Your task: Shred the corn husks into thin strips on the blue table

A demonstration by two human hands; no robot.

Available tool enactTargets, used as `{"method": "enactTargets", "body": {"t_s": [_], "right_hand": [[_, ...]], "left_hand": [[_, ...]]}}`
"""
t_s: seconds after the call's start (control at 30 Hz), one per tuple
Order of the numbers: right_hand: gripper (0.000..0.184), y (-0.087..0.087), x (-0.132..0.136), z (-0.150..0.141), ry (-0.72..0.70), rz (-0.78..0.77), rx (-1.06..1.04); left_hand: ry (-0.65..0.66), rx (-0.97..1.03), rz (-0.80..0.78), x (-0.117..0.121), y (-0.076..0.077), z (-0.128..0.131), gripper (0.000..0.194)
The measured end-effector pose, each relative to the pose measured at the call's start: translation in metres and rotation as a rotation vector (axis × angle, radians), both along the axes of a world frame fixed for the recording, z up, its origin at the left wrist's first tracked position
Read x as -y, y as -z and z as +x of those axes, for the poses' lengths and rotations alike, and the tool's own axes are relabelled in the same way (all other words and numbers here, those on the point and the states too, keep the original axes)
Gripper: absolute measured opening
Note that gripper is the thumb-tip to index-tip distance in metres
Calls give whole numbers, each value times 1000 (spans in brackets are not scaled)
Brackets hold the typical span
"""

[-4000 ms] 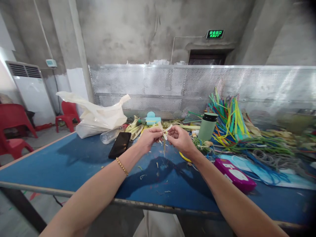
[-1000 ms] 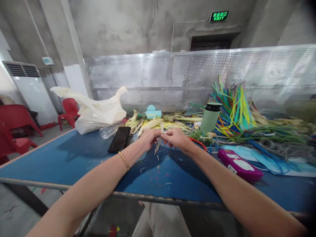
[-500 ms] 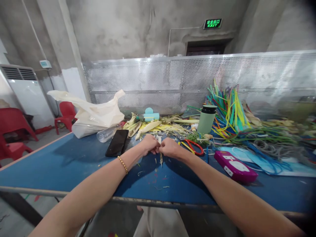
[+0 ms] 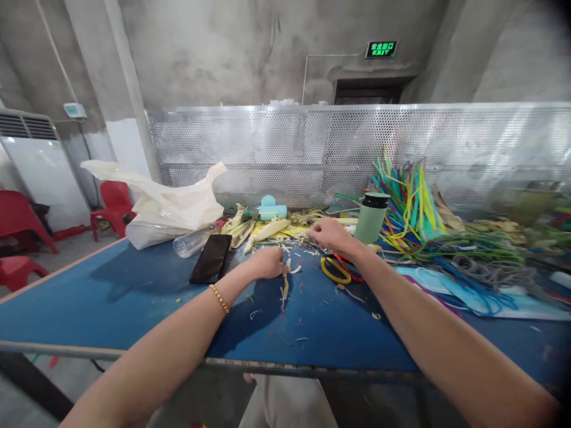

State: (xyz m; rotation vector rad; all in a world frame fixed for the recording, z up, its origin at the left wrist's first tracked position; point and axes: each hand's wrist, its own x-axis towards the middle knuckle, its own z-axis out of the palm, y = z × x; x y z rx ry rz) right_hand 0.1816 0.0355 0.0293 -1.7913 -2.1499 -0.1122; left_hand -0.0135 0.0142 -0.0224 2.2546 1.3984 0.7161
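Observation:
My left hand (image 4: 269, 263) is closed in a pinch on a pale, frayed strip of corn husk (image 4: 284, 291), whose lower end hangs down over the blue table. My right hand (image 4: 331, 233) is farther back and to the right, over a pile of pale plant scraps (image 4: 303, 239). Its fingers are pinched together, and whatever is between them is too small to make out. Under my right wrist lie scissors with a yellow and a red handle loop (image 4: 335, 272). Pale husk-wrapped pieces (image 4: 269, 230) lie just behind my left hand.
To the left are a black phone (image 4: 211, 259), a clear plastic bottle (image 4: 190, 242) and a white plastic bag (image 4: 172, 208). At right stand a green tumbler (image 4: 372, 220) and a bundle of coloured strips (image 4: 414, 205). Blue masks (image 4: 482, 296) and grey cords (image 4: 495, 270) lie farther right.
My hands were together at the strip. The right hand has moved away, back and right, to the scraps. The left hand keeps the strip, having shifted little.

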Motion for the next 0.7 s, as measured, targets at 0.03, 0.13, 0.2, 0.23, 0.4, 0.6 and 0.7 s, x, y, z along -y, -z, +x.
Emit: {"method": "enactTargets", "body": {"t_s": [0.03,0.13,0.2,0.23,0.4,0.6,0.7], "right_hand": [[27,-3,-11,5,46,14,35],[24,0,-41,8,129,11,87],[26,9,-57,5,177,1,103],[28,15,-64,2,193,-5,101],[31,32,-96,3,234,-14,14],[14,25,-102,24,196,6,-198],[14,17,-92,28,112,29,-354]], "left_hand": [[-15,-2,79,3,-1,1,25],[-96,-26,173,11,-5,3,29],[-128,-40,214,13,-6,3,24],[-132,-41,226,12,-6,2,23],[-86,72,255,1,-2,-3,24],[-54,115,226,-3,-2,-4,25],[-24,84,217,-1,-5,-3,19]]}}
